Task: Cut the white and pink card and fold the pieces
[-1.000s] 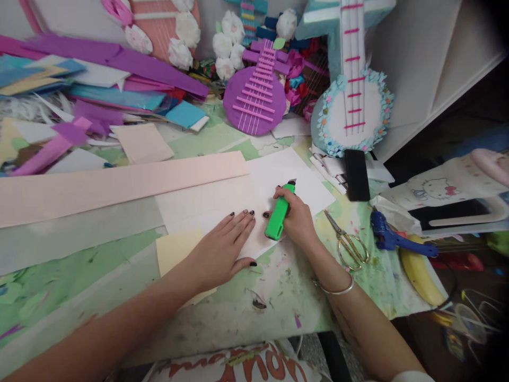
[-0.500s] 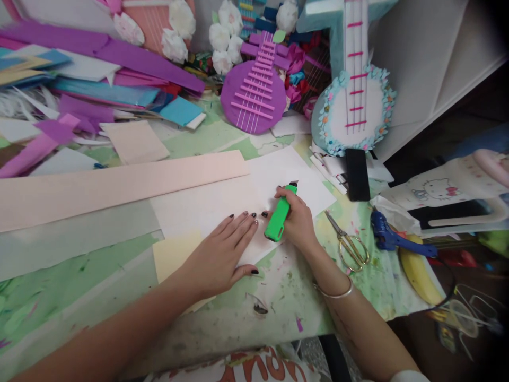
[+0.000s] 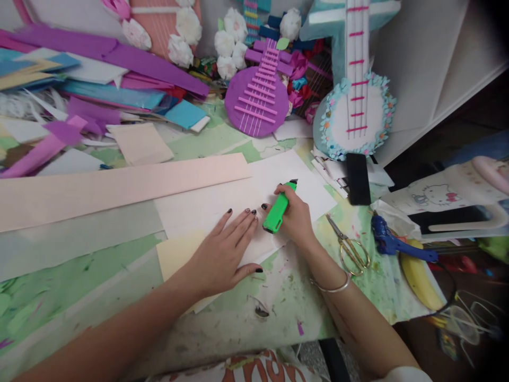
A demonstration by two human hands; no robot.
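My right hand [image 3: 296, 217] is closed around a bright green utility knife [image 3: 277, 210], its blade tip resting on a white sheet [image 3: 234, 204] at the table's middle. My left hand [image 3: 225, 254] lies flat on the same sheet with fingers spread, just left of the knife. A pale yellow card [image 3: 175, 254] sticks out from under the sheet beside my left wrist. A long pale pink strip [image 3: 115, 183] lies along the sheet's far edge.
Gold scissors [image 3: 350, 246], a blue glue gun [image 3: 392, 241] and a banana [image 3: 421, 276] lie to the right. A black phone [image 3: 358, 178] sits below a teal paper guitar [image 3: 353, 111]. A purple guitar [image 3: 258, 98] and heaped coloured paper [image 3: 99, 90] fill the back.
The knife handle has tilted slightly towards my left hand. Both hands stay on the white sheet in nearly the same place.
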